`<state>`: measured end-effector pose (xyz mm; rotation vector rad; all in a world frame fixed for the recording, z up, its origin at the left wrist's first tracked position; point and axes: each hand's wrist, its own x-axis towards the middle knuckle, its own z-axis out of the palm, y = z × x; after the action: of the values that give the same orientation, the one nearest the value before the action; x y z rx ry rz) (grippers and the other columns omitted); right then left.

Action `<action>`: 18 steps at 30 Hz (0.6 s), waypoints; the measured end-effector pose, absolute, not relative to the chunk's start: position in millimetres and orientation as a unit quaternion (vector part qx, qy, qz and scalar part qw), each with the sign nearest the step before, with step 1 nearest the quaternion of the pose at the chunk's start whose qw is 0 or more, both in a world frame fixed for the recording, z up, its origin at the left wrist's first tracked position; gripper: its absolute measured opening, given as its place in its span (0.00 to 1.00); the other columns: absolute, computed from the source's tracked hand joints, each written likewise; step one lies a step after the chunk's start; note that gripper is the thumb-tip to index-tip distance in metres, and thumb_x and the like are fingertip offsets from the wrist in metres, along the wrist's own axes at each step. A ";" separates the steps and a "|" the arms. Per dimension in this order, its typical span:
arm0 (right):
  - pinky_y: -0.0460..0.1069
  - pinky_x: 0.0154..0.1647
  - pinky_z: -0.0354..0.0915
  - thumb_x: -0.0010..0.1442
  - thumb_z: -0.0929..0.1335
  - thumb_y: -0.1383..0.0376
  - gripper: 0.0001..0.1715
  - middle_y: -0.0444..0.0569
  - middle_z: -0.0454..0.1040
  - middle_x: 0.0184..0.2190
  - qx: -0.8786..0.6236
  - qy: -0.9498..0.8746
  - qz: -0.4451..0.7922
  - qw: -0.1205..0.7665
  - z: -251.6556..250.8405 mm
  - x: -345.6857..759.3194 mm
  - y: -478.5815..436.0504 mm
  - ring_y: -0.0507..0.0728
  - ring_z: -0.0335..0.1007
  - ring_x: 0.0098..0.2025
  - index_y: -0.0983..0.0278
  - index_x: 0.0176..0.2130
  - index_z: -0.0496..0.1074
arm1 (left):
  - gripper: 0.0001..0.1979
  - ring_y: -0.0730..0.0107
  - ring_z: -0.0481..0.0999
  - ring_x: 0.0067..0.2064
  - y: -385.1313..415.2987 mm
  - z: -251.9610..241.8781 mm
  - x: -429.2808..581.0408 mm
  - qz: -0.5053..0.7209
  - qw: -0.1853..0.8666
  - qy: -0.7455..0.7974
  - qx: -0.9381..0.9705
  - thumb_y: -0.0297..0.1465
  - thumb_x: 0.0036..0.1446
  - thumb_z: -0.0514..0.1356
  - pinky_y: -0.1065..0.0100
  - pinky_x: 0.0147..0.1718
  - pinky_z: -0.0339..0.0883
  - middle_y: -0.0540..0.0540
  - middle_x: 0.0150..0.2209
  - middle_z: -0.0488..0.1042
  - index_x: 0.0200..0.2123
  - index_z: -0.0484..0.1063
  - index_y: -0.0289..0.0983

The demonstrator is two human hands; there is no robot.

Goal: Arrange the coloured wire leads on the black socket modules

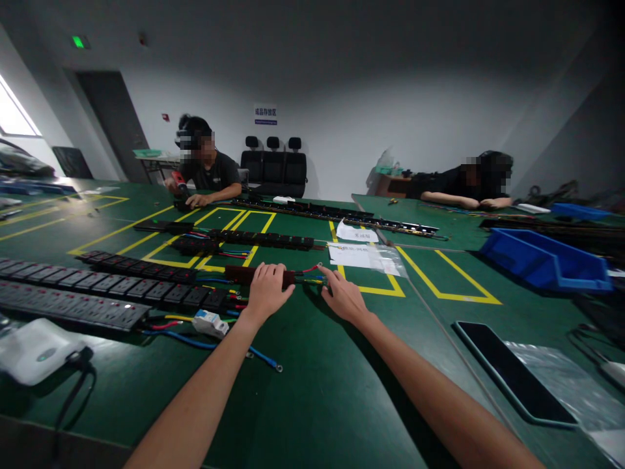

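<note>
My left hand (268,288) lies over the right part of a dark strip (237,274) on the green table (312,378), its fingers wrapped over the strip's edge and the thumb pointing right. Red, blue and yellow-green wires (308,279) come out of the strip's right end. At the tips of these wires is my right hand (342,294), index finger and thumb around the ring terminals; whether it grips them is too small to tell. Rows of black socket strips (112,286) lie to the left, and a small white breaker (211,323) sits on wires nearer me.
A blue bin (541,260) stands at the right, with a phone (512,371) and clear plastic nearer me. A white device (41,352) sits at the left edge. Paper labels (359,255) lie ahead. Two people work across the table, one holding a red tool (180,182).
</note>
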<state>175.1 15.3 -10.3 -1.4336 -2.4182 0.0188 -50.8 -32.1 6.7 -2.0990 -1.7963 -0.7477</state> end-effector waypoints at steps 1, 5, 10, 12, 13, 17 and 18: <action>0.48 0.34 0.62 0.68 0.60 0.61 0.35 0.51 0.71 0.51 -0.502 -0.849 0.009 0.167 -10.5 175.2 15.5 0.56 0.73 0.38 0.54 0.71 0.49 | 0.15 0.54 0.73 0.50 -32.0 6.5 -51.0 -0.258 0.141 -0.621 -0.727 0.39 0.58 0.62 0.49 0.62 0.57 0.42 0.43 0.75 0.46 0.67 0.39; 0.48 0.35 0.61 0.68 0.60 0.62 0.33 0.52 0.71 0.53 -0.504 -0.847 0.016 0.169 -11.4 175.2 15.9 0.56 0.73 0.40 0.55 0.70 0.52 | 0.16 0.54 0.73 0.49 -32.2 6.5 -51.2 -0.252 0.151 -0.622 -0.725 0.39 0.58 0.63 0.49 0.62 0.57 0.42 0.43 0.74 0.46 0.67 0.39; 0.48 0.35 0.61 0.68 0.60 0.62 0.30 0.51 0.71 0.52 -0.496 -0.851 0.016 0.175 -11.2 175.8 16.0 0.56 0.73 0.40 0.56 0.67 0.55 | 0.16 0.54 0.73 0.49 -32.8 7.0 -50.8 -0.251 0.149 -0.622 -0.726 0.39 0.58 0.63 0.49 0.62 0.57 0.42 0.43 0.75 0.45 0.67 0.39; 0.48 0.35 0.61 0.68 0.61 0.62 0.28 0.51 0.71 0.51 -0.497 -0.851 0.014 0.170 -10.9 175.8 15.8 0.56 0.73 0.39 0.56 0.65 0.58 | 0.16 0.54 0.73 0.49 -32.7 6.7 -51.1 -0.251 0.148 -0.622 -0.727 0.40 0.58 0.63 0.49 0.62 0.57 0.42 0.43 0.75 0.45 0.67 0.39; 0.48 0.35 0.61 0.68 0.61 0.62 0.27 0.51 0.71 0.51 -0.499 -0.850 0.012 0.170 -10.8 175.8 15.6 0.56 0.72 0.39 0.56 0.64 0.59 | 0.16 0.54 0.73 0.49 -32.6 6.4 -51.4 -0.252 0.148 -0.620 -0.728 0.40 0.58 0.63 0.49 0.62 0.57 0.42 0.44 0.75 0.45 0.67 0.39; 0.48 0.35 0.61 0.68 0.61 0.62 0.21 0.51 0.69 0.51 -0.513 -0.839 0.004 0.181 -10.9 175.6 15.2 0.55 0.72 0.38 0.59 0.60 0.63 | 0.16 0.54 0.73 0.49 -31.7 4.6 -52.4 -0.256 0.151 -0.617 -0.729 0.39 0.58 0.62 0.49 0.62 0.57 0.42 0.43 0.75 0.46 0.67 0.38; 0.48 0.35 0.61 0.68 0.61 0.62 0.20 0.51 0.69 0.50 -0.516 -0.837 0.004 0.184 -11.2 175.5 15.3 0.55 0.72 0.38 0.59 0.58 0.64 | 0.16 0.54 0.73 0.49 -31.4 4.1 -52.5 -0.255 0.155 -0.618 -0.728 0.39 0.58 0.63 0.49 0.62 0.57 0.42 0.43 0.74 0.46 0.67 0.38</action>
<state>175.5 15.3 -11.2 -1.4535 -2.3589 0.0100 -52.5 -31.4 4.1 -2.0851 -1.7703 -0.7303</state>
